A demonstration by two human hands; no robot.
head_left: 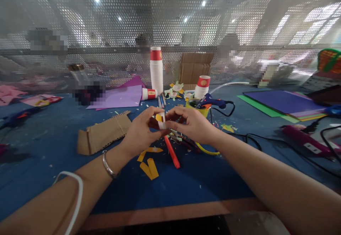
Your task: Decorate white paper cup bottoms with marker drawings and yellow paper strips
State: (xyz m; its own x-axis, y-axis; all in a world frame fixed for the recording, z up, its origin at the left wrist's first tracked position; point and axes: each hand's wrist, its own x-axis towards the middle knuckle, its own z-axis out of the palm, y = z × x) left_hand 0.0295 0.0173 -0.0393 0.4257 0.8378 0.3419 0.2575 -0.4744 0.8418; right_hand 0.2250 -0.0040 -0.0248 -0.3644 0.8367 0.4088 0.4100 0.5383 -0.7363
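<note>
Your left hand [140,132] and right hand [195,124] both pinch a small white-and-yellow paper piece [162,124], held between them above the table [119,196]. Orange-red stick [173,153], yellow strips [153,167] lie nearer you.

Left hand [140,130]: the bent fingers hold one side of a small white and yellow piece [162,124]; on the wrist I see a silver bangle [108,165].
Right hand [195,123]: the fingers hold the other side of the same piece.
Blue table [186,194], under the hands: an orange-red stick [173,154] lies here, and beside it some yellow paper strips [152,168].
Cardboard [106,131]: flat, near the left wrist.
Paper cups: one tall stack [157,73] is upright, one cup [149,93] lies beside it, one shorter stack [201,88] stands to the right.
Glue gun [214,102]: blue, above a yellow container [204,112].
Power strip [305,141]: purple, at far right.
</note>
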